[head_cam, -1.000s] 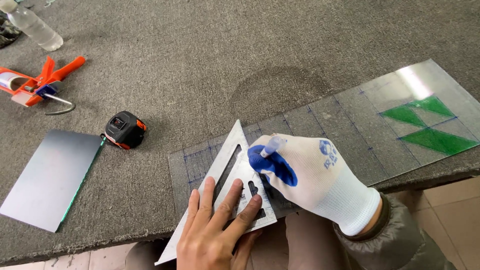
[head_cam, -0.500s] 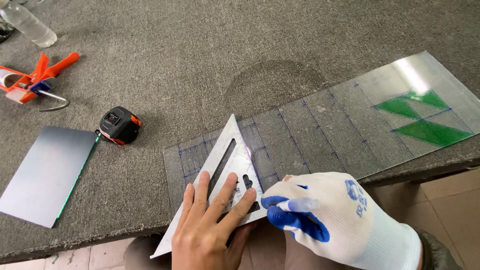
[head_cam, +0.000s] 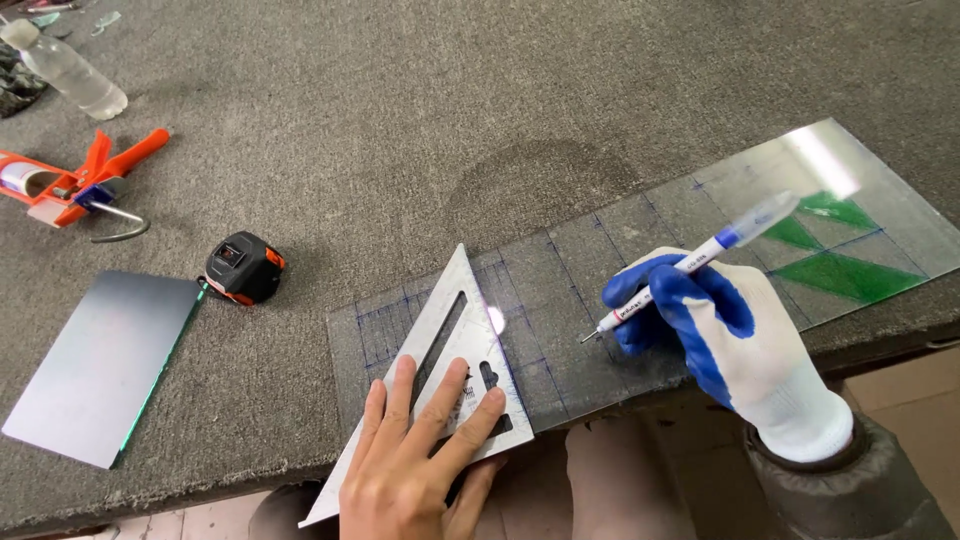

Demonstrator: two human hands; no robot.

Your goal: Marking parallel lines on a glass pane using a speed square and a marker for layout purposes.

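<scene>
A long clear glass sheet (head_cam: pixel 640 230) lies across the grey felt table, marked with a blue grid and green triangles at its right end. My bare left hand (head_cam: pixel 415 455) presses flat on a metal triangular square (head_cam: pixel 455 330) that rests on the sheet's left part and overhangs the table's front edge. My right hand (head_cam: pixel 720 330), in a white and blue glove, grips a blue and white pen (head_cam: pixel 690 262). The pen tip sits just above the glass, to the right of the square.
A black and orange tape measure (head_cam: pixel 243 267) sits left of the glass. A smaller glass pane (head_cam: pixel 95 365) lies at the front left. An orange caulking gun (head_cam: pixel 75 185) and a plastic bottle (head_cam: pixel 65 68) are at the far left. The table edge runs along the bottom.
My right hand has moved from beside the square out to the right and up, and the pen now shows fully. My left hand stays on the square.
</scene>
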